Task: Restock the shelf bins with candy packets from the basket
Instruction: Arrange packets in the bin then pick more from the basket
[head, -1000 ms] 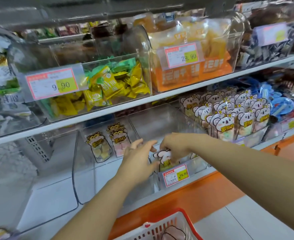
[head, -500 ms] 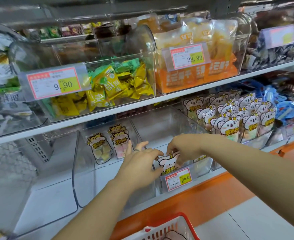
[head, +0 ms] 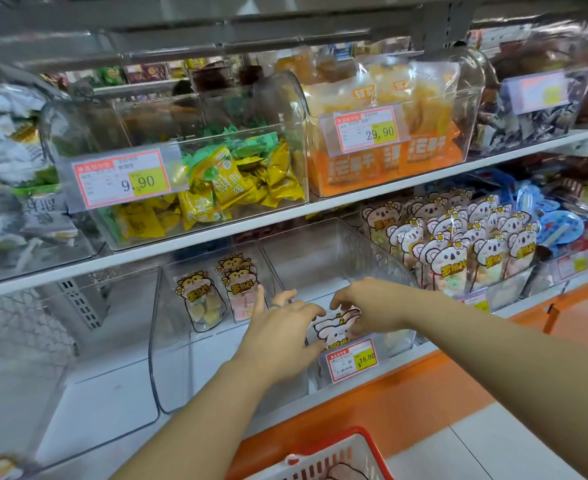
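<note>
Candy packet (head: 334, 329) sits low at the front of the middle bin (head: 320, 258), right behind the 16.80 price tag (head: 351, 360), between both hands. Right hand (head: 372, 304) comes in from 3 o'clock, fingers curled over the packet's top edge with the thumb on its face: a pinch. Left hand (head: 280, 341) is at 9 o'clock of the packet, fingers spread and mostly straight; the tips probably just touch its left edge, but motion blur hides the contact. Handling guess: light, a thin glossy film pouch with loose soft sweets inside, so floppy and a bit slippery, not fragile. Best hold looks like the stiffer printed header at 12 o'clock, not the sagging belly; stand it upright against the bin front. Counts: 1 packet in hand and nothing else visible in that bin; 3 packets in the left bin (head: 168, 341) at 10 o'clock; right bin (head: 493, 289) at 2 o'clock is packed, overlapping, at least 12; basket (head: 323, 460) at 6 o'clock shows 1 packet, the rest cropped.
</note>
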A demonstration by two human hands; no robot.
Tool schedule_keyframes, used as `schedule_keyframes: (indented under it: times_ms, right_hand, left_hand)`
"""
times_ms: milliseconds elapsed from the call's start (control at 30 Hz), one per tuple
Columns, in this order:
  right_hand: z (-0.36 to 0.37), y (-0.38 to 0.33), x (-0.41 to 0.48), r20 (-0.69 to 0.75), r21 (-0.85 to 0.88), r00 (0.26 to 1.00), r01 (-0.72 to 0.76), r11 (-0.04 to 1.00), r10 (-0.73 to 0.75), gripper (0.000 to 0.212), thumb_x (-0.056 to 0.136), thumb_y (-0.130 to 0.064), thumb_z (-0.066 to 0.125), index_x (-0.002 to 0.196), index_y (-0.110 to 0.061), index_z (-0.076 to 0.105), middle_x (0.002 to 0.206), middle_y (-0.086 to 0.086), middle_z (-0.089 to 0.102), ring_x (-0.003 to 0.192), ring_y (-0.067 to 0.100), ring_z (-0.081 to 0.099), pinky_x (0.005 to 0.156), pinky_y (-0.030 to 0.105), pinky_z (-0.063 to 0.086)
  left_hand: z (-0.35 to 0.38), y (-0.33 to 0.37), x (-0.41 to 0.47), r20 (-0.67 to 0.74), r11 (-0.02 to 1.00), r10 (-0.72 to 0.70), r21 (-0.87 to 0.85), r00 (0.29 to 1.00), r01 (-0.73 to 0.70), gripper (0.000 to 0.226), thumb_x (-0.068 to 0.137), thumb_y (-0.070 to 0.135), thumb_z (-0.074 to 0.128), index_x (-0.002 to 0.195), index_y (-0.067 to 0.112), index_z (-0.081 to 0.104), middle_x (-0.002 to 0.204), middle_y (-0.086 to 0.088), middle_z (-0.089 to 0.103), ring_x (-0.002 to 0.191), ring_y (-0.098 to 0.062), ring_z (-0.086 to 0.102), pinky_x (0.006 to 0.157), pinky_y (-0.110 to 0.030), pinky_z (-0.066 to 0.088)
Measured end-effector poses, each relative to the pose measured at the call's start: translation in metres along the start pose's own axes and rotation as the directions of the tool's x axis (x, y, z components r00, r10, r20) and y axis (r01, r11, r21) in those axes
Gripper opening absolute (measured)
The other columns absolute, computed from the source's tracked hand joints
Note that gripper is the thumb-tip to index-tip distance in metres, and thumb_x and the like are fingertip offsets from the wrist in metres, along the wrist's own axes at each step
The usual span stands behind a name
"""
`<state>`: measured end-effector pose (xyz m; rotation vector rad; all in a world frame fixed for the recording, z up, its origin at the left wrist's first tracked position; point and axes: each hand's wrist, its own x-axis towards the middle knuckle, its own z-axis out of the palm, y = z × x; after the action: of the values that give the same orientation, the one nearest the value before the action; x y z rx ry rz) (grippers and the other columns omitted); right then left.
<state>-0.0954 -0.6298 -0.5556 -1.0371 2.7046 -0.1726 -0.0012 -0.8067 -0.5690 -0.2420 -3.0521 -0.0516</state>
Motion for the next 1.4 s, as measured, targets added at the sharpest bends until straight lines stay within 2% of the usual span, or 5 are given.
schedule_keyframes:
  times_ms: [400,633,867,1233,1400]
  right_hand:
    - [0.048,-0.047,-0.087,-0.51,0.115,0.855,0.176,0.978,-0.094,0.034,0.082,-0.027,0.074,0.116,-0.022,0.07,0.113,-0.004,0.069,0.111,0.019,0.057,0.096,0.035,0.045]
    - [0.183,-0.073,-0.128,0.015,0.13,1.0,-0.015,0.991,0.013,0.036,0.086,-0.04,0.066,0.121,-0.032,0.062,0.118,-0.013,0.064,0.109,0.019,0.061,0.089,0.035,0.052]
    - [0.265,-0.074,-0.15,0.474,0.028,0.88,-0.055,0.998,0.035,0.046,0.092,-0.029,0.066,0.135,-0.02,0.052,0.133,-0.001,0.059,0.116,0.02,0.057,0.094,0.03,0.047]
    - [0.359,-0.099,-0.14,0.499,0.184,0.866,-0.146,0.972,0.036,0.084,0.085,-0.046,0.072,0.154,-0.025,0.027,0.158,0.006,0.031,0.138,0.031,0.042,0.11,0.046,0.041]
    - [0.369,-0.105,-0.131,0.475,0.228,0.876,-0.21,0.951,0.08,0.055,0.086,-0.05,0.068,0.13,-0.022,0.052,0.127,0.001,0.052,0.11,0.025,0.058,0.09,0.038,0.051]
  left_hand:
    - [0.011,0.023,-0.094,-0.171,0.962,-0.093,-0.271,0.981,0.044,0.047,0.098,0.043,0.051,0.143,0.042,0.039,0.146,0.023,0.039,0.143,-0.004,0.024,0.124,-0.043,0.001]
    - [0.107,0.032,-0.215,0.158,0.908,-0.192,-0.345,0.969,0.237,0.037,0.099,0.038,0.052,0.136,0.033,0.054,0.135,0.014,0.058,0.121,-0.01,0.055,0.103,-0.031,0.041]
    - [0.202,0.018,-0.277,0.584,0.896,-0.14,-0.269,0.799,0.354,0.046,0.098,0.04,0.055,0.142,0.033,0.047,0.143,0.007,0.048,0.124,-0.019,0.054,0.097,-0.036,0.047]
    - [0.262,0.025,-0.299,0.655,0.954,-0.122,-0.13,0.746,0.271,0.086,0.086,0.032,0.072,0.154,0.036,0.018,0.159,-0.004,0.017,0.129,-0.035,0.048,0.104,-0.048,0.047]
    - [0.272,0.024,-0.302,0.606,0.966,-0.125,-0.107,0.786,0.236,0.093,0.085,0.021,0.072,0.155,0.038,0.013,0.162,-0.002,0.011,0.135,-0.037,0.041,0.105,-0.048,0.046]
